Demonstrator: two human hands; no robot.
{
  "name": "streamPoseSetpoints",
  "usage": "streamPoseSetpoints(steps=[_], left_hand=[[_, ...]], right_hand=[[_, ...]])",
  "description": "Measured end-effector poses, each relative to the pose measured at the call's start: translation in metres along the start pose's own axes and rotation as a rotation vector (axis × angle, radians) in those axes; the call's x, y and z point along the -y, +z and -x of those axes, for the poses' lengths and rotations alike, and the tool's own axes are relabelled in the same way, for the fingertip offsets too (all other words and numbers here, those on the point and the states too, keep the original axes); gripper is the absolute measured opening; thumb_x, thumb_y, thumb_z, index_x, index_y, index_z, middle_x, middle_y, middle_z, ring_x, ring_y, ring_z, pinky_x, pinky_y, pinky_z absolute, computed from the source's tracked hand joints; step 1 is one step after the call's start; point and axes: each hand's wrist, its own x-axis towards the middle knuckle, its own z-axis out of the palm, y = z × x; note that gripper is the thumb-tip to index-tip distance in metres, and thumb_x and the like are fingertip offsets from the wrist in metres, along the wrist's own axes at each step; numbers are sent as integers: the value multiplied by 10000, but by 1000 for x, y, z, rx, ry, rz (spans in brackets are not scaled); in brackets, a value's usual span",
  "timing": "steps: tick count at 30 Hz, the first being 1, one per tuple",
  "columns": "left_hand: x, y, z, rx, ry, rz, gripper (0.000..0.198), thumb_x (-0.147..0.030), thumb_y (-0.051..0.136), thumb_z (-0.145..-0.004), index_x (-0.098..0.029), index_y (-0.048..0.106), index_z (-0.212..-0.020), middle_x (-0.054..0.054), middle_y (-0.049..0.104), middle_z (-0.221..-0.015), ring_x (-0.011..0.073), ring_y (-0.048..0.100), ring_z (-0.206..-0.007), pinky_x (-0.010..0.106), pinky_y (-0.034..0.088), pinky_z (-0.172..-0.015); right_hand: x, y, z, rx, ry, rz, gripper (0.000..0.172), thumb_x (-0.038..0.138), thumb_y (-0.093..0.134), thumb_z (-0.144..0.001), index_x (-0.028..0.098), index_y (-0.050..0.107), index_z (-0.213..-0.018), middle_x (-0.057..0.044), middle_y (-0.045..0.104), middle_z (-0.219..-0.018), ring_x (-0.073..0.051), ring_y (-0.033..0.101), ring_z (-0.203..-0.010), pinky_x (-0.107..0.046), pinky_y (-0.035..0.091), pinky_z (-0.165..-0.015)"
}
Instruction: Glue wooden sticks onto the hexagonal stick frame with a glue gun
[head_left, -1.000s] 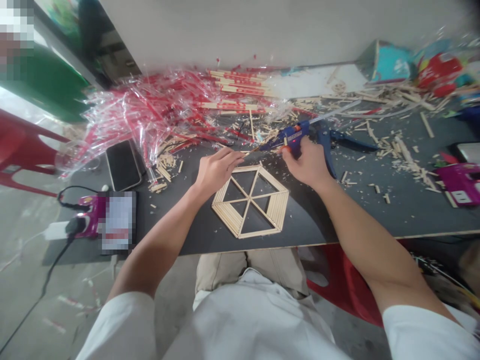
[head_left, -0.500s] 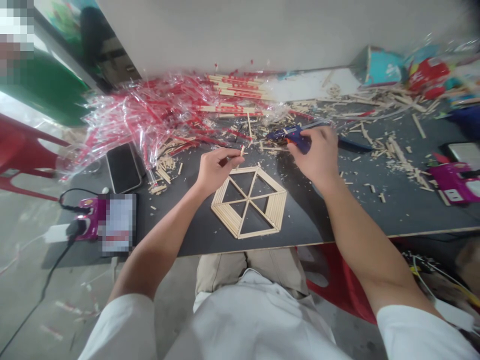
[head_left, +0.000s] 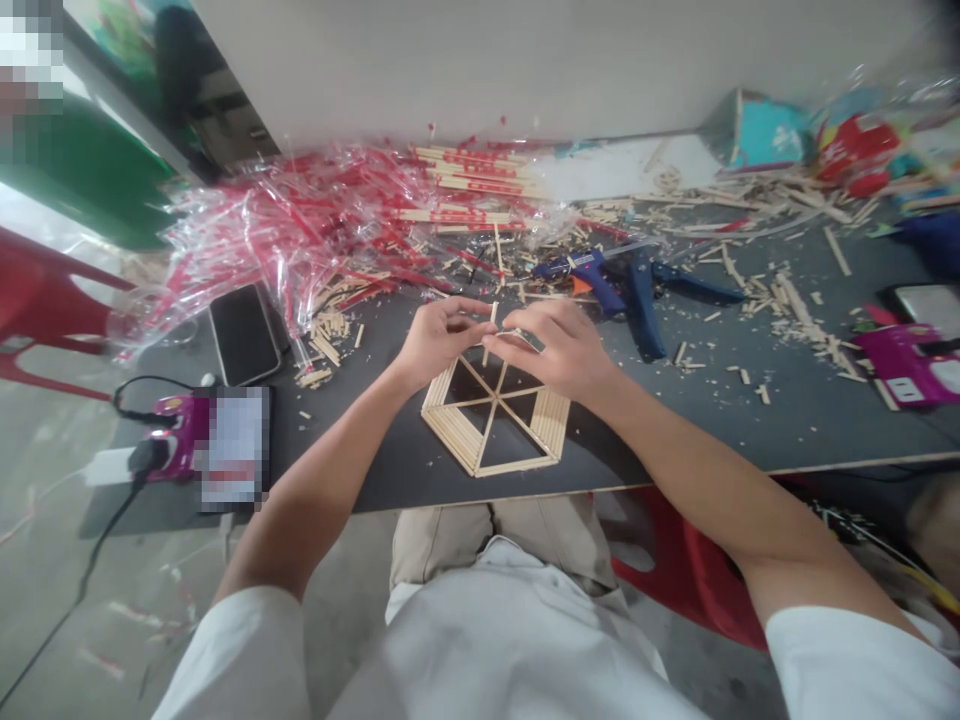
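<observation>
Count: two hands, one hexagonal stick frame (head_left: 553, 425), one short wooden stick (head_left: 493, 318), one blue hot glue gun (head_left: 589, 268). Both forearms angle in from the near side, meeting over the frame's far edge. Left hand (head_left: 439, 345): fingers pinch the upright stick. Right hand (head_left: 553, 350): fingers curled inward beside it (contact with the stick hidden, cannot tell). Frame lies flat on the dark tabletop (head_left: 720, 425), just in from its near edge, a strip of tabletop between it and the glue gun; stick offcuts (head_left: 795, 300) scattered beyond.
</observation>
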Motion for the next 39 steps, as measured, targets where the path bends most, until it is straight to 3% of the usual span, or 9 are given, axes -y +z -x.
streamPoseSetpoints(steps=[3, 12, 17, 24, 30, 39], left_hand=[[-2, 0, 1, 12, -10, -10, 638, -573, 988, -673, -145, 756, -1085, 28, 760, -724, 126, 668, -613, 245, 508, -585], [-9, 0, 4, 62, -29, 33, 706, -632, 978, -661, -148, 704, -1095, 6, 732, -696, 109, 646, -603, 229, 492, -577], [-1, -6, -2, 26, -6, 10, 529, -601, 876, -818, -170, 715, -1079, 10, 733, -702, 61, 511, -482, 218, 399, -476], [12, -27, -15, -265, 88, -199, 157, -309, 759, -927, -174, 681, -908, 17, 761, -718, 113, 691, -658, 220, 527, -643], [14, -28, -16, -253, 101, -267, 77, -204, 697, -956, -175, 689, -885, 11, 762, -718, 120, 725, -687, 224, 535, -688], [21, -26, -16, -214, 114, -352, 58, -217, 689, -961, -173, 712, -931, 11, 770, -727, 135, 743, -702, 248, 548, -716]], right_hand=[[-1, 2, 1, -59, -7, -15, 93, 250, 681, -1044, 281, 719, -1122, -25, 738, -1044, -215, 638, -1019, -383, 522, -924], [2, 3, 1, 54, -5, -64, 87, 247, 662, -1053, 285, 736, -1079, -26, 744, -1083, -229, 624, -1045, -421, 490, -927], [1, -3, -3, 40, -2, -109, 146, 230, 660, -1054, 321, 761, -1107, -5, 754, -1137, -229, 623, -1145, -422, 484, -995], [0, 8, -18, 252, 87, -143, 334, 146, 511, -1093, 278, 812, -1033, -43, 773, -1024, -265, 613, -1196, -492, 408, -1063], [8, 24, -17, 308, 142, -193, 249, 204, 580, -1081, 255, 818, -1027, -68, 782, -979, -279, 593, -1139, -498, 434, -1038], [14, 24, -15, 322, 145, -128, 331, 226, 513, -1115, 252, 807, -966, -66, 778, -955, -269, 585, -1090, -467, 444, -1017]])
